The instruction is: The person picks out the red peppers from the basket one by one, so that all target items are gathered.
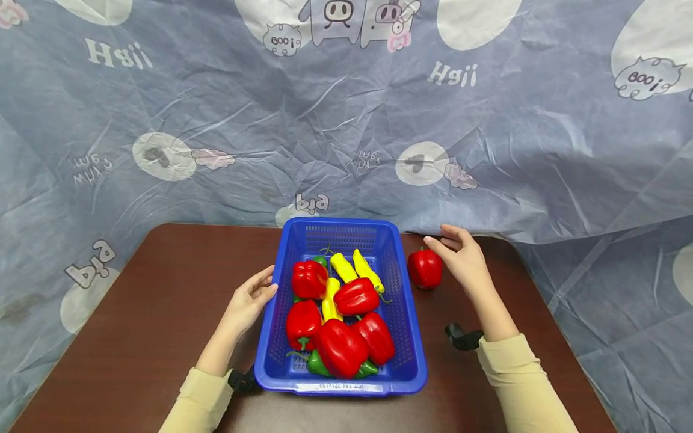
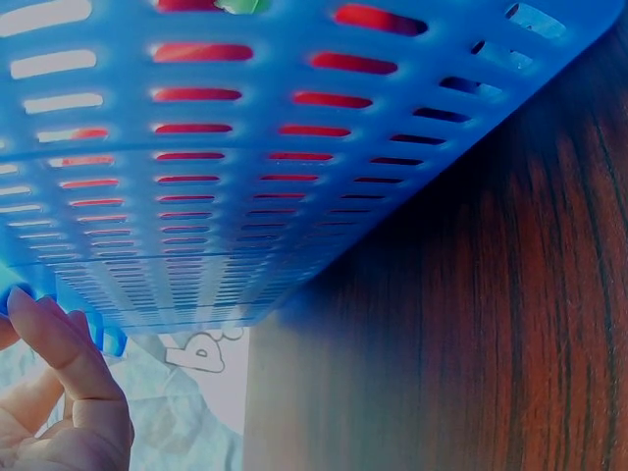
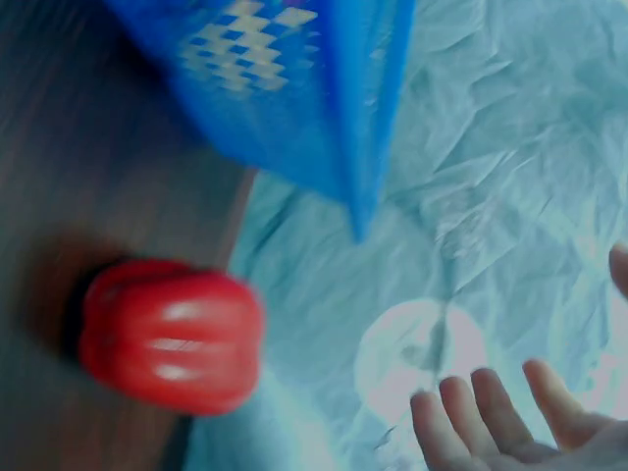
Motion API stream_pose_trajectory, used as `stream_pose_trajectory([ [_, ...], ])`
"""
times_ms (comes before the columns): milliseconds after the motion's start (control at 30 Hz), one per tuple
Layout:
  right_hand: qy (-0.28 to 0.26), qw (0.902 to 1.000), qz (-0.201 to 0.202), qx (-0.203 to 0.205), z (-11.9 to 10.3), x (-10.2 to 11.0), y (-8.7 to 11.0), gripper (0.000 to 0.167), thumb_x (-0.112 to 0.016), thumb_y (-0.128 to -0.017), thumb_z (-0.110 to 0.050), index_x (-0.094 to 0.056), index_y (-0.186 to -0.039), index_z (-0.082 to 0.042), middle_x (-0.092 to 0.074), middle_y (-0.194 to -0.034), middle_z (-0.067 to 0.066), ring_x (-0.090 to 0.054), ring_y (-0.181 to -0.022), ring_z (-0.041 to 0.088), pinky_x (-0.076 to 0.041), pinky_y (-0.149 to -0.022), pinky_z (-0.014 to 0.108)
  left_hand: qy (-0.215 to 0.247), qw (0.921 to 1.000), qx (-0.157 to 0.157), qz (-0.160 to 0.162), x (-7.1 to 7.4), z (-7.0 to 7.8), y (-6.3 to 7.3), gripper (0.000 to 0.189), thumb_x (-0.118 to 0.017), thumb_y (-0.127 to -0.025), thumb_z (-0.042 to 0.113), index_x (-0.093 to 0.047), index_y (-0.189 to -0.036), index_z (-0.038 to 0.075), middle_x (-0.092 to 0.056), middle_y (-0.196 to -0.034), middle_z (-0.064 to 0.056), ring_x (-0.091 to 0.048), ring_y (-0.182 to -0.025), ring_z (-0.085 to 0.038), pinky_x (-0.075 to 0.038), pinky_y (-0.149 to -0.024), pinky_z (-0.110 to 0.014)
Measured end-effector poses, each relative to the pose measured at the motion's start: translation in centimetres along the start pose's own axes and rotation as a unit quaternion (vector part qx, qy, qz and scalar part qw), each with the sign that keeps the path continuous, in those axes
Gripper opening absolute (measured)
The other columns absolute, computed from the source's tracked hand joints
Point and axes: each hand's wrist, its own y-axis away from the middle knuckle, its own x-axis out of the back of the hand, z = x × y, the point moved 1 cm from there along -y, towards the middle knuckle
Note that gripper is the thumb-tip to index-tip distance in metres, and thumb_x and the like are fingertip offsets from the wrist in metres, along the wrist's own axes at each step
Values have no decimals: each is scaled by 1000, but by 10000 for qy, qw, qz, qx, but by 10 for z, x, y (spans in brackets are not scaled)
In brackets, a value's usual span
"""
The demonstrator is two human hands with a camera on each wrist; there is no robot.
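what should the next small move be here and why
I'd probably bring the right grip in around the lone red bell pepper: it stands on the table, just right of the blue plastic basket where other red bell peppers lie, and the grip hangs close by, holding nothing, while the left grip touches the basket's rim.

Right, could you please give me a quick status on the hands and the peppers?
Left hand touching blue basket. Right hand empty, near lone red pepper outside. Other peppers inside basket. No obstacle seen.
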Motion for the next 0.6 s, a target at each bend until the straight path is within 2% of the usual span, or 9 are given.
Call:
stream_pose_trajectory([
  [167,-303,9933,-1075,309,-20,-10,5,72,-65,-94,-38,-35,-151,-6,-37,-155,16,-36,-143,34,-31,-116,53,10,10000,-31,-19,1,0,-1,51,-58,-98,6,-44,-147,3,-54,-127,-22,-57,-91,6,-48,-80,-10],
  [333,-117,9754,-2091,682,-30,-26,9,66,-68,-93,-28,-39,-148,-3,-41,-152,19,-40,-140,37,-37,-112,53,56,10000,26,-59,2,0,0,52,-58,-98,8,-44,-148,5,-53,-129,-22,-58,-93,6,-48,-82,-10],
  [600,304,9496,-2969,961,-41,-50,13,64,-72,-90,-26,-44,-144,-5,-48,-146,19,-46,-136,39,-42,-108,51,279,9995,-7,-114,1,0,2,52,-59,-98,8,-44,-147,4,-53,-128,-22,-60,-92,5,-49,-81,-13],
])
